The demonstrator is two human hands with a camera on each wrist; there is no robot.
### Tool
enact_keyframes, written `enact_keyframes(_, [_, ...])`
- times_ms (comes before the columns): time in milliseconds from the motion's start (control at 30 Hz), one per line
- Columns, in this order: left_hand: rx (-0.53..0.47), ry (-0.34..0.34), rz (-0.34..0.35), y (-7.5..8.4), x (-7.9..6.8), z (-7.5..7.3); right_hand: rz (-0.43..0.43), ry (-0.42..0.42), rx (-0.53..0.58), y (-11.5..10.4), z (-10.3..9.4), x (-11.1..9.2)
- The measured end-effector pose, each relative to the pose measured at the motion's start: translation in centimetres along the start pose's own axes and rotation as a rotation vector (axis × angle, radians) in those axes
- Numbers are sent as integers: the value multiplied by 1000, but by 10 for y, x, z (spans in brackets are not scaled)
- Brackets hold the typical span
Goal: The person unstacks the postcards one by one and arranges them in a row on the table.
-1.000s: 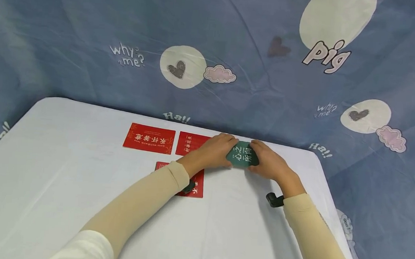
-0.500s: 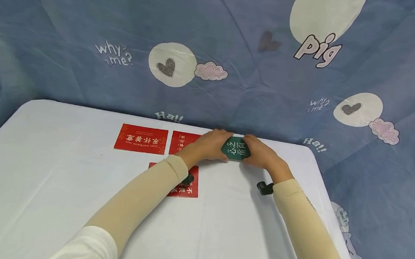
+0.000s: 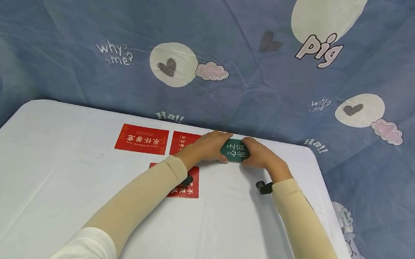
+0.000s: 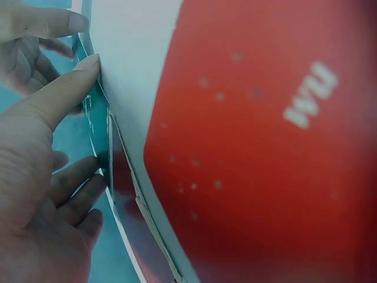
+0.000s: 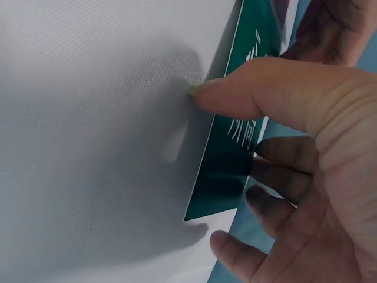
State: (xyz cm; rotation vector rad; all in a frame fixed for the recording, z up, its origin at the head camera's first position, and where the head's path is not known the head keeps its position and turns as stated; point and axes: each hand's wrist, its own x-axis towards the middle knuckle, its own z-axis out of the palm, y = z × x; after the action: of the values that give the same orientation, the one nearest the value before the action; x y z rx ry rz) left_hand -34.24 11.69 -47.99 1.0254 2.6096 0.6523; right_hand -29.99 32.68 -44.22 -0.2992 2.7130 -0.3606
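A green card (image 3: 235, 150) with white lettering lies near the back edge of the table. My left hand (image 3: 210, 146) pinches it from the left, thumb on the near edge and fingers at the far edge. On its other side my right hand (image 3: 262, 155) grips it the same way. The right wrist view shows the right thumb (image 5: 253, 88) over the green card (image 5: 221, 177). To the left are red cards: one whole red card (image 3: 141, 139), a second red card (image 3: 184, 140) partly behind my left hand, and a nearer red card (image 3: 193, 184) partly under my left forearm.
The cards lie on a white-covered table (image 3: 64, 167). A blue printed cloth (image 3: 231, 103) hangs right behind the table's back edge and past its right side. Black wrist cameras sit on both forearms, the right camera (image 3: 263, 187) casting its shadow nearby.
The head view has shifted slightly, moving the whole scene a little left. Both hands stay at the green card's edges in nearly the same place.
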Motion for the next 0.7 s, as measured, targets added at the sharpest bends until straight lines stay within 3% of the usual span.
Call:
enact_keyframes(300, [17,8,25,-1,-3,2,4,13,83,4,6,-8])
enact_keyframes(533, [78,39,75,-1,-5,2,-33,73,50,-1,10,-15])
enact_keyframes(700, [75,28,40,5,-9,-7,-69,118,20,-11,11,-22])
